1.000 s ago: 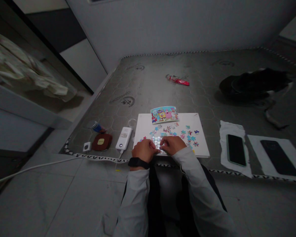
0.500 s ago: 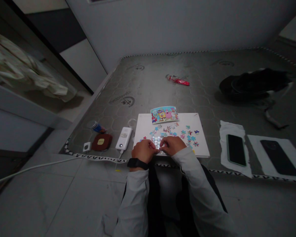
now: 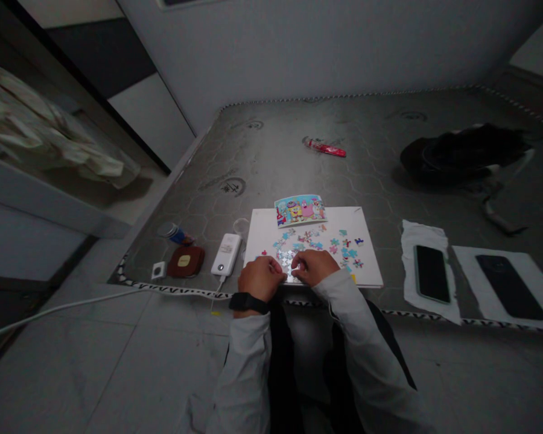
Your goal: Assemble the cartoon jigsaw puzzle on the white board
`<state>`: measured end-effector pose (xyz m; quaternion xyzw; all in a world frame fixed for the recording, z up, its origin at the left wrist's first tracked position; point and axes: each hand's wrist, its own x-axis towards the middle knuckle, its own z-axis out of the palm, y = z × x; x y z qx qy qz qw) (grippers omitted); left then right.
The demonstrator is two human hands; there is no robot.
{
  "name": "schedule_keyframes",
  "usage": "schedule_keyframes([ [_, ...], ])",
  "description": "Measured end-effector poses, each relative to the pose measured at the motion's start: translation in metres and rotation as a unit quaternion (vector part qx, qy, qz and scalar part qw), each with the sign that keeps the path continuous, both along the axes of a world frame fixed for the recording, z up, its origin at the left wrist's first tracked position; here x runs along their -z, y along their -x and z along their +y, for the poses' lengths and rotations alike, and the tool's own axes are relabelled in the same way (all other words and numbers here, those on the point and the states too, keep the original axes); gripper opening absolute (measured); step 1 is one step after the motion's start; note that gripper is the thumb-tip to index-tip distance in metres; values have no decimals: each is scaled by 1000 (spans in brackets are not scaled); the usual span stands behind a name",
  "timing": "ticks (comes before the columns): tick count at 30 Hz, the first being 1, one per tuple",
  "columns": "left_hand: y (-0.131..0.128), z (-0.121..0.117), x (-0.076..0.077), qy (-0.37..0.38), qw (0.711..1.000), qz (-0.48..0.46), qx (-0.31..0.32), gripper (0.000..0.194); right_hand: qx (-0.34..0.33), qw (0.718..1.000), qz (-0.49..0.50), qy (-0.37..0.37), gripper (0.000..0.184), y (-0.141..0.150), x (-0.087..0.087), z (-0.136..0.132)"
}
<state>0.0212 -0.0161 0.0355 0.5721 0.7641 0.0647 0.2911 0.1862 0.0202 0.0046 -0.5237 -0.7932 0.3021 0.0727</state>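
Observation:
On a white board point(image 3: 371, 274), my left hand point(image 3: 257, 278), with a dark watch at its wrist, is closed with its fingertips at the left edge of a joined patch of jigsaw puzzle point(image 3: 286, 259). My right hand point(image 3: 315, 266) is closed in a pinch at the patch's right side, a small gap from the left fingertips. What either hand pinches is too small to make out. Loose jigsaw pieces point(image 3: 353, 253) lie to the right and beyond the patch. A colourful cartoon picture card point(image 3: 300, 211) rests at the board's far edge.
Left of the board are a white power bank point(image 3: 227, 254) with a cable, a brown case point(image 3: 186, 262), a white plug point(image 3: 158, 269) and a blue can-like container point(image 3: 177, 233). At right lie a phone point(image 3: 431, 273) and a dark flat device point(image 3: 510, 286). A red packet point(image 3: 326, 149) and dark bag point(image 3: 461, 157) lie farther back.
My hands have moved slightly apart, opening a gap between the fingertips that shows more of the joined patch. The loose pieces and card look unmoved; the view has shifted slightly.

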Motion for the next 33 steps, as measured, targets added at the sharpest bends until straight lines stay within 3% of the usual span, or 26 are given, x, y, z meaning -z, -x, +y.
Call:
schedule_keyframes([
  [12,11,-1,-7,-25,999,22,-36,13,-7,1000,10,-5,11,-1,1,0],
  [19,26,-1,-7,-80,989,66,-105,13,-8,1000,4,-10,10,-1,-2,0],
  [33,37,-2,-3,-74,983,102,-135,24,-5,1000,6,-14,10,-1,2,2],
])
